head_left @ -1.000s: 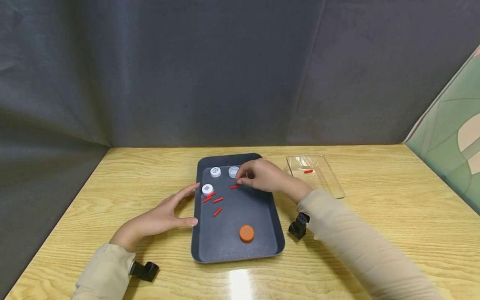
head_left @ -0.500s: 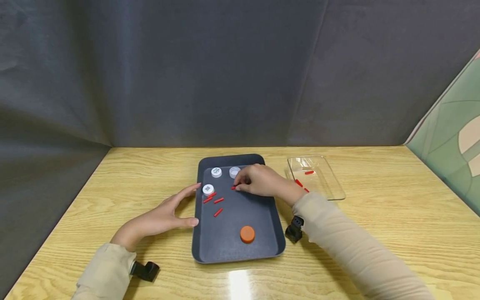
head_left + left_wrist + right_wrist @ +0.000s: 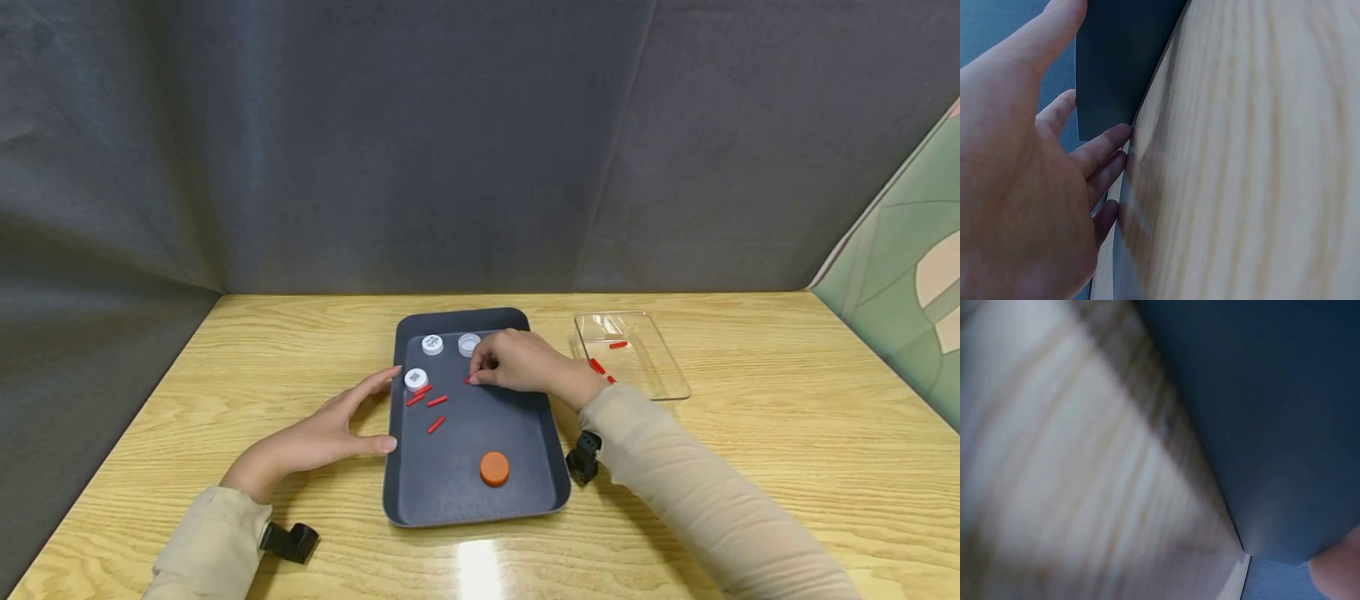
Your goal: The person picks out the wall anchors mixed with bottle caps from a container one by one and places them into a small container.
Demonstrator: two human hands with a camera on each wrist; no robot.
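My right hand (image 3: 517, 361) is over the upper part of a dark grey tray (image 3: 480, 504), pinching a small red stick (image 3: 468, 381) between thumb and fingers; only the stick's end shows. Just behind those fingers lies a white cap (image 3: 469, 344), hollow side up. With fingers spread and straight, my left hand (image 3: 322, 433) touches the tray's left edge. In the left wrist view that hand (image 3: 1029, 169) lies along the tray's outer wall (image 3: 1122, 62). Several red sticks (image 3: 437, 401) lie loose on the tray's left side. The right wrist view shows mostly tray wall (image 3: 1272, 425) and a bit of skin.
Two more white caps (image 3: 432, 344) sit at the tray's left, and an orange cap (image 3: 494, 469) near its front. Right of the tray, a clear shallow dish (image 3: 652, 358) holds a few red sticks (image 3: 618, 344). A dark curtain (image 3: 420, 150) stands behind the wooden table (image 3: 300, 333).
My right hand has moved slightly down and left, from beside the hollow white cap to a red stick below it, which it now pinches. My left hand has stayed at the tray edge.
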